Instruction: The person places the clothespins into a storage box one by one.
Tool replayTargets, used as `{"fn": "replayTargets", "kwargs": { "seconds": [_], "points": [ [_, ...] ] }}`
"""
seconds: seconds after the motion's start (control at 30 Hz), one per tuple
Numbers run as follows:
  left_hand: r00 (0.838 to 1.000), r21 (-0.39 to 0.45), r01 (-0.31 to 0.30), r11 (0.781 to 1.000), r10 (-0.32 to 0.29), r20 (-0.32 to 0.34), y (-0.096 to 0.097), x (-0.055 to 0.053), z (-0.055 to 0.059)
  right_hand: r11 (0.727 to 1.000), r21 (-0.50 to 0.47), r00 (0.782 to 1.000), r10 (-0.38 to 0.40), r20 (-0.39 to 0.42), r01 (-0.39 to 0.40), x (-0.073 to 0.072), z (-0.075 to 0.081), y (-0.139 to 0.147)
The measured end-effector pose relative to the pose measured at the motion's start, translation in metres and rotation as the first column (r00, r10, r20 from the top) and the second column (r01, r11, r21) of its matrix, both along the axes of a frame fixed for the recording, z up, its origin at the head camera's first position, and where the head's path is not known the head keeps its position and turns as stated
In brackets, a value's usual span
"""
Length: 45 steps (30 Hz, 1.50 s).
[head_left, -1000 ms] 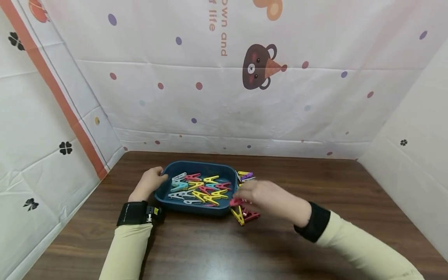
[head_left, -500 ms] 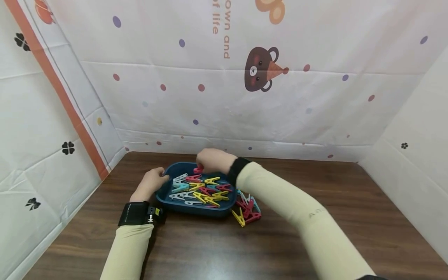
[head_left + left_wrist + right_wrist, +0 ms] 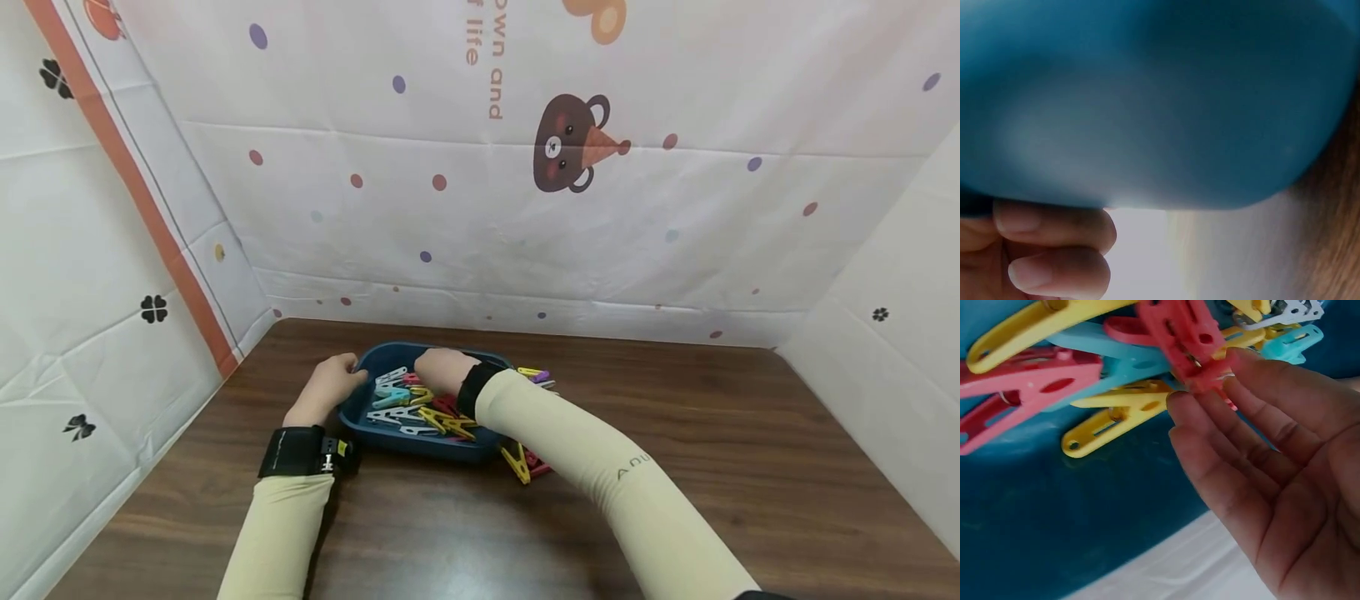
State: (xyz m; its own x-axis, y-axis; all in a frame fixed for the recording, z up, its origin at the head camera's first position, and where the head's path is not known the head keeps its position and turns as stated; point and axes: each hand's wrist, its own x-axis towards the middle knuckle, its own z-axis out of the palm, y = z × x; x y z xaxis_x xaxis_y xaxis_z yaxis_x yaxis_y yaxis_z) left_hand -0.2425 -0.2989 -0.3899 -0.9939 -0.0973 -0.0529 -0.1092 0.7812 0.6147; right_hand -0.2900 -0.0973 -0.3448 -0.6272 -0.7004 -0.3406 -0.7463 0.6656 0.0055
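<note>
A dark blue plastic tub [image 3: 420,446] stands on the table and holds yellow, white, red and light blue clothespins [image 3: 393,414]. At its left end my left hand [image 3: 326,389] grips the rim; curled fingers [image 3: 1063,272] show under the tub's edge in the left wrist view. My right hand [image 3: 444,370] reaches into the tub over the clothespins. In the right wrist view, its thumb and fingertips pinch the end of a red clothespin [image 3: 1179,337], which overlaps a light blue one [image 3: 1129,365] and others.
Against the tub's right side lies a loose pile with a yellow clothespin [image 3: 516,465] in front and a purple one [image 3: 540,377] behind. The right forearm partly hides this pile. A patterned sheet [image 3: 480,225] rises behind the brown table [image 3: 712,450].
My right hand went from the pile at the right into the tub, carrying a red clothespin, and is now lower among the clothespins. The left hand has stayed at the rim.
</note>
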Motion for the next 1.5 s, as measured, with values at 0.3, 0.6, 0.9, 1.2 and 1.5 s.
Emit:
{"fn": "replayTargets", "kwargs": {
  "seconds": [0.3, 0.6, 0.9, 1.2, 1.5],
  "points": [
    [1.0, 0.001, 0.004, 1.0, -0.004, -0.002, 0.0, -0.001, 0.002, 0.997, -0.078, 1.0, -0.007, 0.029, 0.009, 0.002, 0.003, 0.003],
    [1.0, 0.0, 0.017, 1.0, -0.017, -0.01, -0.001, 0.003, -0.002, 0.997, -0.078, 0.999, 0.017, -0.033, -0.02, 0.01, -0.005, -0.001],
    [1.0, -0.005, 0.01, 1.0, -0.01, -0.014, 0.0, 0.002, 0.0, 0.996, -0.082, 0.999, 0.031, -0.037, -0.034, 0.01, -0.004, -0.001],
    [1.0, -0.003, 0.011, 1.0, -0.011, -0.009, 0.0, 0.002, 0.001, 0.955, -0.261, 0.988, 0.121, -0.095, -0.142, 0.014, 0.07, 0.048],
    [1.0, -0.011, 0.012, 1.0, -0.012, -0.014, 0.001, 0.002, 0.0, 0.908, -0.39, 0.985, 0.111, -0.133, -0.156, 0.054, 0.078, 0.153]
  ]
}}
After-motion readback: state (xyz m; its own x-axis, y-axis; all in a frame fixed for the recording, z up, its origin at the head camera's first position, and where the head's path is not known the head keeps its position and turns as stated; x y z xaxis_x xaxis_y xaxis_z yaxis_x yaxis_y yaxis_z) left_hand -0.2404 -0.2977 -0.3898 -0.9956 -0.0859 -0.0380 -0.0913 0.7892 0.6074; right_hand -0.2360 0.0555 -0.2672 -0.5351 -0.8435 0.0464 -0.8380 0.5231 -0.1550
